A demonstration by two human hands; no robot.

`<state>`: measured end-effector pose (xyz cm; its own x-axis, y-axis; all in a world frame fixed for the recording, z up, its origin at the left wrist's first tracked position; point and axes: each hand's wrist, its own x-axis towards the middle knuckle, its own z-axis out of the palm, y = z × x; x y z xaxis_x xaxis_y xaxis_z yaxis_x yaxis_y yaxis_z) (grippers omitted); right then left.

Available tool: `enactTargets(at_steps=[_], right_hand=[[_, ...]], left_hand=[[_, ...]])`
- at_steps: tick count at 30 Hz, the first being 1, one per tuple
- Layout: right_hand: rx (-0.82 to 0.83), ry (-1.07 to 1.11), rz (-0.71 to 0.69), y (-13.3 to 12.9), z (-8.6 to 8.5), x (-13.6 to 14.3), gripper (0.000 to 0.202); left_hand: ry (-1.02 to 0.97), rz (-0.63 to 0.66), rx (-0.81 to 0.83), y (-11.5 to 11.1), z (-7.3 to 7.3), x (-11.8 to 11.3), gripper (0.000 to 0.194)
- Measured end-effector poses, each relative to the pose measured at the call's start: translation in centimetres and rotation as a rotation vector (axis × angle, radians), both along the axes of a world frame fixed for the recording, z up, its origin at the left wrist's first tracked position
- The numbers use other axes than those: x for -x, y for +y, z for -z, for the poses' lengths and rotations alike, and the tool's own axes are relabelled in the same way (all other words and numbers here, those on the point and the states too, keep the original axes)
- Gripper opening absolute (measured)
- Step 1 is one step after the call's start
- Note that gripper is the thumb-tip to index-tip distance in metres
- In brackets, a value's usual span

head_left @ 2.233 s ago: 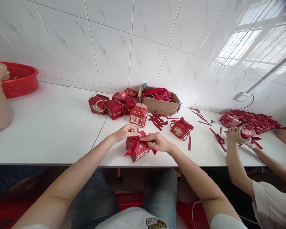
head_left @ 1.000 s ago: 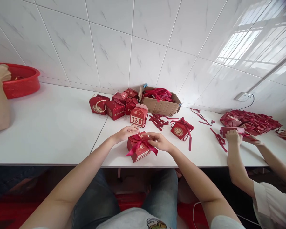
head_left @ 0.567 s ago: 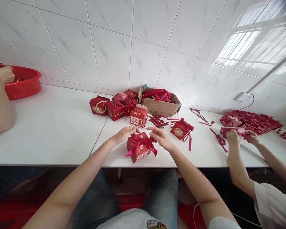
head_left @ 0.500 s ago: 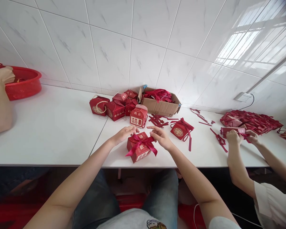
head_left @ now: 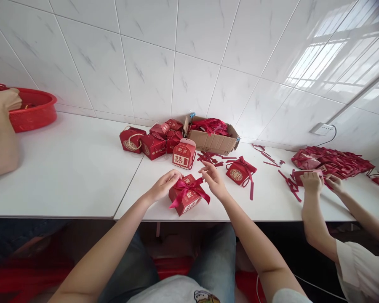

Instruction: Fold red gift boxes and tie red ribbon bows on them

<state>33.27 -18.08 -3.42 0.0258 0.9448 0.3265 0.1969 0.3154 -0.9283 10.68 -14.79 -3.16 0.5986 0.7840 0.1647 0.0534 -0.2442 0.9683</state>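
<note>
A red gift box (head_left: 185, 203) with gold and white characters sits near the table's front edge, a dark pink ribbon bow (head_left: 189, 189) tied across its top. At the box's back left corner, my left hand (head_left: 164, 185) has its thumb and fingers pinched together at the left loop of the bow. My right hand (head_left: 213, 182) is just right of the bow, its fingers apart and the index finger raised. Both ribbon tails hang over the box's front.
Behind stand several red boxes (head_left: 153, 145), an upright box (head_left: 183, 155) and a cardboard carton (head_left: 208, 141) of ribbons. A ribboned box (head_left: 236, 174) lies right. Co-workers' hands (head_left: 312, 183) handle a red box at right; another person's arm reaches a red basket (head_left: 34, 120) at left.
My right hand has shifted slightly right and its index finger has lifted away from the bow. My left hand's fingers have drawn together by the left loop. The box has barely moved.
</note>
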Motion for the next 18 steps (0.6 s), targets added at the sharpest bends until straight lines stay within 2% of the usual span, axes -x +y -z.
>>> enactTargets(at_steps=[3, 6, 10, 14, 16, 18], right_hand=[[-0.011, 0.072, 0.109, -1.1, 0.0, -0.6, 0.041], [-0.039, 0.141, 0.248, -3.0, 0.9, -1.1, 0.036], [-0.035, 0.246, 0.464, -5.9, 4.5, -1.6, 0.038], [0.072, 0.285, 0.592, -7.9, 8.6, -2.0, 0.041], [0.091, 0.262, 0.633, -8.3, 9.7, -2.1, 0.04], [0.101, 0.192, 0.642, -8.3, 10.1, -2.1, 0.039]], left_hand=[[-0.038, -0.067, 0.028, -0.7, 0.5, 0.0, 0.038], [-0.101, -0.194, 0.048, -1.2, 1.1, 0.4, 0.041], [-0.128, -0.358, 0.122, -2.2, 2.0, 1.7, 0.042], [-0.078, -0.426, 0.131, -3.2, 2.4, 2.8, 0.031], [-0.024, -0.435, 0.073, -3.6, 2.6, 3.0, 0.029], [0.033, -0.417, -0.006, -4.0, 3.1, 2.8, 0.037]])
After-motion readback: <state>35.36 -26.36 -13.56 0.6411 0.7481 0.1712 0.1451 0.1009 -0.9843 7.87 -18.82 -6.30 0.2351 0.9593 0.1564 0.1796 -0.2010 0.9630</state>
